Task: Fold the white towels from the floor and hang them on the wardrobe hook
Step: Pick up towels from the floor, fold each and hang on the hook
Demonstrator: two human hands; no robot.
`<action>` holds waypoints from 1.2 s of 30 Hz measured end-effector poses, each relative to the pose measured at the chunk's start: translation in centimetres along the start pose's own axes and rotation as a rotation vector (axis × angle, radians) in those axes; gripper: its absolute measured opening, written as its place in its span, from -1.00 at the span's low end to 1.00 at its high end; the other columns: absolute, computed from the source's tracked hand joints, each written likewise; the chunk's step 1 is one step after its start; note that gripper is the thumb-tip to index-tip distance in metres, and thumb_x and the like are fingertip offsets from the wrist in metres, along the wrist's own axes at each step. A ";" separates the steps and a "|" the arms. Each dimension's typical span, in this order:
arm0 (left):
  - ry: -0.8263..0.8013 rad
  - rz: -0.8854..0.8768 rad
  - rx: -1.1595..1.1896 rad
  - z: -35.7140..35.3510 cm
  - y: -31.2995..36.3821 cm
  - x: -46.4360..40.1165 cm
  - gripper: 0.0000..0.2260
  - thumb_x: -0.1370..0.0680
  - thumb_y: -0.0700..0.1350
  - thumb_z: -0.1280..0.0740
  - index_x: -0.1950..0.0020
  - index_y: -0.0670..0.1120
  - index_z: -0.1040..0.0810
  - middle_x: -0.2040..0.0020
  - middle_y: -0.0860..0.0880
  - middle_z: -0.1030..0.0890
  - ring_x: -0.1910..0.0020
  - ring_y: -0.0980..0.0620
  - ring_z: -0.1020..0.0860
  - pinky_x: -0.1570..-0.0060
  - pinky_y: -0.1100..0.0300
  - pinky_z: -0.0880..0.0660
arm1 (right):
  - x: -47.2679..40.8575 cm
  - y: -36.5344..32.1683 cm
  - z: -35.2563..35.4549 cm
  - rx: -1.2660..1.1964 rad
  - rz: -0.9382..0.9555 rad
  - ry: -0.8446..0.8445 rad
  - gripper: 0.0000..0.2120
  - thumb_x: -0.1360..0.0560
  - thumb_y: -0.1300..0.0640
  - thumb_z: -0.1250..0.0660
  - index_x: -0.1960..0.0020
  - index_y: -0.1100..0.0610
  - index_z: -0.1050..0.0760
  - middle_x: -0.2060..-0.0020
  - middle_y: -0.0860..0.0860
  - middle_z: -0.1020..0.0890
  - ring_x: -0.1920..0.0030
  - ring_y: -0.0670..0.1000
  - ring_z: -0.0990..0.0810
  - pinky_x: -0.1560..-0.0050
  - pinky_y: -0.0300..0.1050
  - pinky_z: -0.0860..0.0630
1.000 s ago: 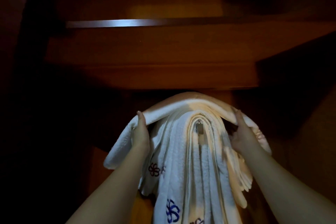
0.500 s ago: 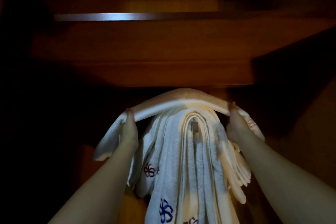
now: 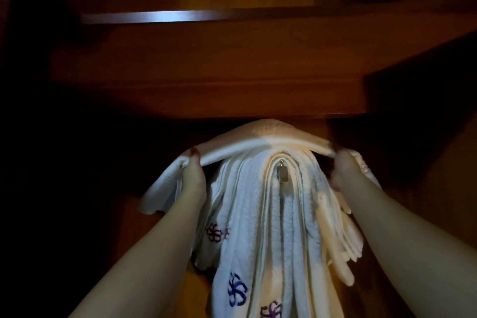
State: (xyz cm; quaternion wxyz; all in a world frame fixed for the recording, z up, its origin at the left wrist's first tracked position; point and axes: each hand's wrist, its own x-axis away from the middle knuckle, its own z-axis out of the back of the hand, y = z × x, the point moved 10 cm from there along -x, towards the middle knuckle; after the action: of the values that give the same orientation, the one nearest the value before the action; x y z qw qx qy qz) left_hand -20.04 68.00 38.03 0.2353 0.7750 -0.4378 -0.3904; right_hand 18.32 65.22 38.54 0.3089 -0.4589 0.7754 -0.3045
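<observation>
A folded white towel (image 3: 265,134) is stretched flat between my two hands, just above a metal wardrobe hook (image 3: 282,172). My left hand (image 3: 193,175) pinches its left end and my right hand (image 3: 344,170) pinches its right end. Several white towels (image 3: 253,227) with blue and purple flower prints hang from the hook, draped down on both sides of it. The held towel's left end droops below my left hand. Only the hook's tip and plate show between the folds.
A dark wooden wardrobe shelf (image 3: 232,72) juts out right above the towels, with a bright metal strip (image 3: 154,17) higher up. The wardrobe's wooden back panel (image 3: 134,214) lies behind the towels. Both sides are in deep shadow.
Both hands have lifted the held towel a little higher toward the shelf, pulling it flatter over the hanging towels. The hook and hanging towels have stayed in place.
</observation>
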 end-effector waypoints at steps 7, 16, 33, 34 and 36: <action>0.207 -0.250 0.075 -1.0 7.2 -0.5 -0.76 -0.63 0.06 -0.29 -0.27 0.07 -0.56 -0.10 0.00 -0.62 -0.12 -0.02 -0.55 -0.08 0.22 -0.41 | 0.0 -4.9 -3.7 -0.315 0.059 -0.038 -0.79 -0.59 -0.02 -0.34 -0.09 0.11 -0.55 0.06 0.13 -0.66 0.10 0.13 -0.65 0.40 -0.09 -0.61; 0.064 0.014 0.020 -4.2 3.2 1.4 -0.55 -0.62 0.20 -0.27 -0.31 -0.12 -0.49 0.00 -0.18 -0.63 0.02 -0.18 -0.60 0.07 0.06 -0.56 | -0.8 -5.7 0.0 -0.308 0.134 -0.004 -0.83 -0.66 0.22 -0.17 -0.20 0.18 -0.48 -0.36 0.19 -0.51 -0.10 0.14 -0.63 0.07 -0.01 -0.67; 0.042 0.266 -0.133 -0.4 -8.6 7.0 -0.27 -0.50 0.43 -0.19 -0.38 -0.13 -0.52 -0.23 -0.18 -0.61 -0.21 -0.20 -0.56 -0.31 -0.15 -0.44 | 1.5 8.0 2.2 0.057 -0.130 -0.120 -0.58 -0.62 -0.09 -0.26 -0.30 0.18 -0.58 -0.16 0.19 -0.68 -0.21 0.23 -0.63 -0.38 0.18 -0.45; 0.063 0.262 -0.171 -0.4 -8.3 6.8 -0.28 -0.52 0.42 -0.19 -0.39 -0.14 -0.50 -0.23 -0.18 -0.60 -0.20 -0.19 -0.56 -0.27 -0.11 -0.46 | 2.0 8.5 2.5 0.058 -0.153 -0.087 -0.57 -0.62 -0.12 -0.27 -0.30 0.17 -0.58 -0.16 0.17 -0.68 -0.21 0.21 -0.63 -0.38 0.15 -0.46; 0.071 0.239 -0.202 -0.7 -7.6 6.5 -0.32 -0.56 0.37 -0.17 -0.40 -0.16 -0.49 -0.25 -0.19 -0.59 -0.20 -0.18 -0.55 -0.08 0.01 -0.47 | 2.8 9.8 2.8 0.105 -0.219 -0.042 -0.54 -0.61 -0.16 -0.25 -0.28 0.17 -0.57 -0.14 0.15 -0.66 -0.16 0.16 -0.62 -0.28 0.06 -0.50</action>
State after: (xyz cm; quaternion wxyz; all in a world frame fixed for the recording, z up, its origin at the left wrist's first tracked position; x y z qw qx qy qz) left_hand -13.70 66.23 30.48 0.3721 0.7031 -0.4768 -0.3739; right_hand 14.25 66.04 28.81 0.3136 -0.5305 0.6969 -0.3669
